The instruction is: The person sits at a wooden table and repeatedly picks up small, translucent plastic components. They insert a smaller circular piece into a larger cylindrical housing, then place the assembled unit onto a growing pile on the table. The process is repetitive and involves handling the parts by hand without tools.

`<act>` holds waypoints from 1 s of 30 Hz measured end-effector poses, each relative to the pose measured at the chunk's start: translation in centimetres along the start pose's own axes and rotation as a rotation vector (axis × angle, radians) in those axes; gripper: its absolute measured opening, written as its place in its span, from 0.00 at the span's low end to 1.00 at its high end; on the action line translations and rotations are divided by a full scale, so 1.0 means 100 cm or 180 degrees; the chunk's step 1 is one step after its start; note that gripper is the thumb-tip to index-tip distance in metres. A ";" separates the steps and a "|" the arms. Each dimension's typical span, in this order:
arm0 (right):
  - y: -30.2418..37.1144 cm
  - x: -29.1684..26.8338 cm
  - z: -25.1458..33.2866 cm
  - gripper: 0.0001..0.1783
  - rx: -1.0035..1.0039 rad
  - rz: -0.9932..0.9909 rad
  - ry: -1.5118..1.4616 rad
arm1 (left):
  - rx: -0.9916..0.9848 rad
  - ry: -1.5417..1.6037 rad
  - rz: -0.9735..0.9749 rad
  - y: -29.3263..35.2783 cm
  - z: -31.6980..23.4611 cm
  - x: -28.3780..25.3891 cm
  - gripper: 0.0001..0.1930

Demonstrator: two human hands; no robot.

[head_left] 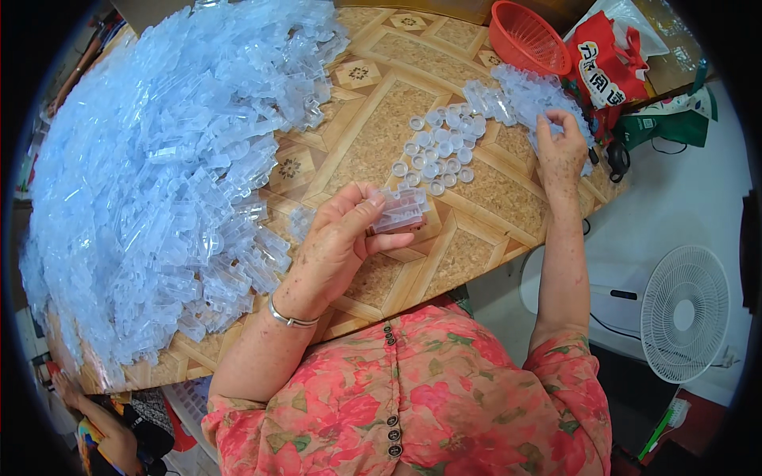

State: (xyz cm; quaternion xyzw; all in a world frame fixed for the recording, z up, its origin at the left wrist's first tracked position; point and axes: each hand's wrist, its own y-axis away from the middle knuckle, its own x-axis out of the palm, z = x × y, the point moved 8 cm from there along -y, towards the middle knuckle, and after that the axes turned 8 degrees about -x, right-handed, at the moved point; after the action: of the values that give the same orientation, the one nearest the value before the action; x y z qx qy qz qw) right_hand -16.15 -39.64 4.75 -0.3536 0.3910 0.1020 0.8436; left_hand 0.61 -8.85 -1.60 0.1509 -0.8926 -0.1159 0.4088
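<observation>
Near the middle of the table, my left hand (340, 230) grips a few clear plastic cases (399, 210), side by side between thumb and fingers. My right hand (562, 151) reaches over a small heap of clear plastic parts (520, 94) at the right. Its thumb and forefinger are bent toward each other in a pinch; anything between them is too small to make out. Loose round clear caps (444, 144) lie scattered on the table between my two hands. A very large mound of similar clear plastic pieces (167, 174) covers the left side, beside my left forearm.
The patterned table (397, 87) has its edge against my body. A red plastic basket (530, 38), a red bag (607, 67) and a black roundish object (617, 161) sit at the far right. Beyond the right edge is a white fan (684, 315). Another person's arm (111, 432) shows at lower left.
</observation>
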 end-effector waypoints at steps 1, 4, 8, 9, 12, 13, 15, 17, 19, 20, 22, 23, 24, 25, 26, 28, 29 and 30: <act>0.009 -0.008 0.007 0.13 -0.0153 -0.0109 0.0073 | 0.0016 -0.0031 -0.0008 0.000 -0.001 0.001 0.17; 0.044 -0.025 0.029 0.14 -0.0579 -0.0159 0.0368 | 0.0107 -0.0118 -0.0080 0.001 -0.005 0.002 0.17; 0.095 -0.024 0.064 0.17 -0.0998 0.0551 0.0545 | 0.0212 0.0036 -0.0082 0.000 -0.008 0.004 0.19; 0.102 -0.024 0.074 0.17 -0.1114 0.0744 0.0459 | 0.0239 0.0146 -0.0050 -0.001 -0.008 0.003 0.20; 0.094 -0.025 0.088 0.27 -0.0828 0.1423 0.0210 | 0.0202 0.0356 -0.0033 -0.003 -0.006 -0.003 0.23; 0.091 -0.023 0.090 0.30 -0.0745 0.1588 0.0122 | 0.0194 0.0389 -0.0039 -0.003 -0.006 -0.004 0.23; 0.080 -0.019 0.083 0.35 -0.1104 0.1528 0.0219 | 0.0160 0.0387 -0.0042 -0.005 -0.007 0.001 0.24; 0.072 -0.010 0.079 0.40 -0.1286 0.1667 0.0139 | 0.0153 0.0456 -0.0060 -0.004 -0.009 0.002 0.24; 0.068 0.000 0.079 0.42 -0.1253 0.2015 -0.0071 | 0.0134 0.0610 -0.0052 -0.004 -0.010 0.003 0.24; 0.069 0.005 0.079 0.43 -0.1109 0.2386 -0.0140 | 0.0137 0.0703 -0.0003 -0.004 -0.011 0.002 0.24; 0.068 0.009 0.081 0.43 -0.0927 0.2646 0.0096 | 0.0131 0.0895 0.0116 -0.005 -0.011 0.000 0.24; 0.070 0.011 0.080 0.43 -0.0828 0.2774 0.0228 | 0.0172 0.0941 0.0199 -0.005 -0.011 0.000 0.24; 0.070 0.010 0.078 0.43 -0.0752 0.2678 0.0232 | 0.0212 0.0986 0.0284 -0.005 -0.011 0.002 0.24; 0.071 0.009 0.075 0.43 -0.0674 0.2580 0.0237 | 0.0251 0.1029 0.0372 -0.005 -0.011 0.004 0.25; 0.073 0.007 0.075 0.43 -0.0593 0.2481 0.0243 | 0.0276 0.1053 0.0445 -0.006 -0.011 0.006 0.25; 0.081 0.000 0.098 0.43 -0.0436 0.1984 -0.0886 | 0.0331 0.1103 0.0576 -0.005 -0.011 0.011 0.27; 0.087 -0.004 0.113 0.42 -0.0332 0.1722 -0.1429 | 0.0363 0.1036 0.0571 -0.004 -0.011 0.012 0.27; 0.093 -0.004 0.130 0.44 -0.0561 0.1418 -0.1538 | 0.0395 0.0969 0.0566 -0.003 -0.011 0.013 0.27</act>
State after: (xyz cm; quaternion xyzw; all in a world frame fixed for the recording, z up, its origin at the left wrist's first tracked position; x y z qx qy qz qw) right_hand -12.95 -23.99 6.06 -0.2967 0.2372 0.3980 0.8350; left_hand 0.70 -9.68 -0.04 0.1121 -0.8357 0.0001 0.5377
